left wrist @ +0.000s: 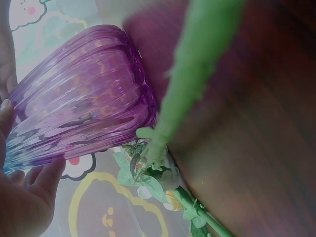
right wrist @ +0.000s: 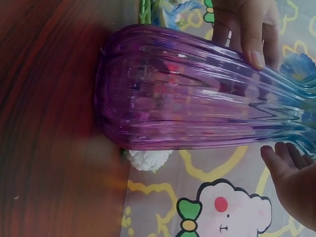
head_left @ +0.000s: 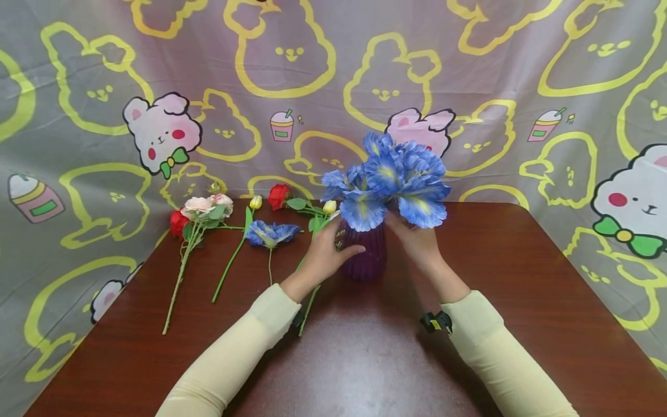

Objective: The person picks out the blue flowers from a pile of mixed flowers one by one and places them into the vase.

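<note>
A ribbed purple glass vase point(head_left: 366, 258), bluish toward its neck, stands upright on the table with large blue artificial irises point(head_left: 388, 176) spreading over its mouth. My left hand point(head_left: 325, 255) grips the vase's left side, thumb across the front and fingers behind. On the other side, my right hand point(head_left: 417, 240) holds the vase near its neck, partly covered by petals in the head view. The right wrist view shows the right hand's fingertips point(right wrist: 269, 154) against the vase point(right wrist: 182, 94). Its thumb is hidden there.
Left of the vase lie artificial flowers: a pink-and-white bunch point(head_left: 200, 211), red roses point(head_left: 278, 196), yellow-white tulips point(head_left: 255, 202) and another blue iris point(head_left: 271, 233). A patterned curtain point(head_left: 323, 69) hangs behind the brown table point(head_left: 521, 278). A white flower point(right wrist: 150, 159) lies behind the vase.
</note>
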`<state>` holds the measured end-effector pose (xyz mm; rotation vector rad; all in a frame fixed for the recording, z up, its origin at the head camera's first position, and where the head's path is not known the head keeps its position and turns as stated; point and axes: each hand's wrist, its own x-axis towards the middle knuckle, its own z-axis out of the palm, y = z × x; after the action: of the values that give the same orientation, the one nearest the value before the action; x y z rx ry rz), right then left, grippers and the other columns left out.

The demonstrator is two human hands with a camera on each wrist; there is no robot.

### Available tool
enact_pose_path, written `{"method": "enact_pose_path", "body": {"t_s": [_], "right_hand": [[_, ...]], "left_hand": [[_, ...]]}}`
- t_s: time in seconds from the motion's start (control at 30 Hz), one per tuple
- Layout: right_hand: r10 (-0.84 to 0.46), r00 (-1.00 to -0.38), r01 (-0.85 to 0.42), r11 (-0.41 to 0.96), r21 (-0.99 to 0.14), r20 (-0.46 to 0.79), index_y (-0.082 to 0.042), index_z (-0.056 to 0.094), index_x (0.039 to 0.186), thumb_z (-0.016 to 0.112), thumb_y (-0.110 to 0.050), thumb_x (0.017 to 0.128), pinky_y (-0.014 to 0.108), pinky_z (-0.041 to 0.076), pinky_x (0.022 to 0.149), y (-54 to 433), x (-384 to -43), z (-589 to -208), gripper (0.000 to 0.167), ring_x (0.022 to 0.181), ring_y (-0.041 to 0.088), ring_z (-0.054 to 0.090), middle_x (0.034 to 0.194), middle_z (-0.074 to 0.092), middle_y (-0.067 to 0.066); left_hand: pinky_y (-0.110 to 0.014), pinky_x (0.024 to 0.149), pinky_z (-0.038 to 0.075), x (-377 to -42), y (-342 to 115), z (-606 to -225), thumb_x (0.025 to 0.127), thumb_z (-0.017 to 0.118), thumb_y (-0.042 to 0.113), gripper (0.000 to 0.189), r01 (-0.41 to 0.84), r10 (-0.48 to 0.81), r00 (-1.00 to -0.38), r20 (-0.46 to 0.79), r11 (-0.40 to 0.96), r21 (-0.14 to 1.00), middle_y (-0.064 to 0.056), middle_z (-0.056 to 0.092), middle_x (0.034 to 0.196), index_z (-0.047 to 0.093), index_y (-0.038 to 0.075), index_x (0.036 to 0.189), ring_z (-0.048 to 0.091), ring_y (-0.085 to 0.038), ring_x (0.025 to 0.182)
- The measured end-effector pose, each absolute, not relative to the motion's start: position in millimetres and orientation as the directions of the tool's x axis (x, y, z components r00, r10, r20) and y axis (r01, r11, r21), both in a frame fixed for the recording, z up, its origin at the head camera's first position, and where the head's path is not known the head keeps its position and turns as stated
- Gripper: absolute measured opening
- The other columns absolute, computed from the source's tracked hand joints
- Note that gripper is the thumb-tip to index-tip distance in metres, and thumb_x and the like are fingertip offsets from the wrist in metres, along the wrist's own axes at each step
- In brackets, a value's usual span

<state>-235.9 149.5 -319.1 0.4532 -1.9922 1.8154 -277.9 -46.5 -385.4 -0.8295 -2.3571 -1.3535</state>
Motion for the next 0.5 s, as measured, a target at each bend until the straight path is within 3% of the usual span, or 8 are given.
{"method": "enact_pose_path", "body": {"t_s": [0.1,0.27,0.5], "right_hand": [[-0.043,-0.835,-0.55,0.07,-0.832,0.548,0.015,0.043,0.131,0.063,0.01,0.085,0.025,0.05,0.089,149,-238,-321,0.05,0.106,0.015,0.059,0.122,0.055,0.022],[-0.126,-0.838,-0.541,0.082,-0.837,0.53,0.013,0.032,0.138,0.064,0.012,0.083,0.036,0.049,0.095,149,-245,-326,0.063,0.12,0.043,0.05,0.133,0.045,0.029],[-0.18,-0.901,-0.424,0.186,-0.886,0.394,0.007,0.033,0.143,0.07,0.001,0.085,0.049,0.044,0.099,151,-253,-332,0.069,0.125,0.042,0.048,0.139,0.046,0.027]], "left_hand": [[-0.034,0.09,0.052,-278,-47,-386,0.081,0.081,0.02,0.081,0.621,0.336,-0.783,0.523,0.38,0.686,-0.012,0.052,0.138,0.037,0.007,0.148,0.055,-0.024,0.12],[-0.03,0.09,0.051,-279,-46,-387,0.082,0.08,0.02,0.081,0.625,0.342,-0.78,0.525,0.372,0.686,-0.012,0.053,0.137,0.036,0.007,0.148,0.055,-0.023,0.119],[-0.029,0.09,0.051,-279,-45,-387,0.081,0.081,0.019,0.081,0.621,0.332,-0.783,0.526,0.373,0.69,-0.011,0.053,0.136,0.037,0.008,0.148,0.055,-0.021,0.119]]}}
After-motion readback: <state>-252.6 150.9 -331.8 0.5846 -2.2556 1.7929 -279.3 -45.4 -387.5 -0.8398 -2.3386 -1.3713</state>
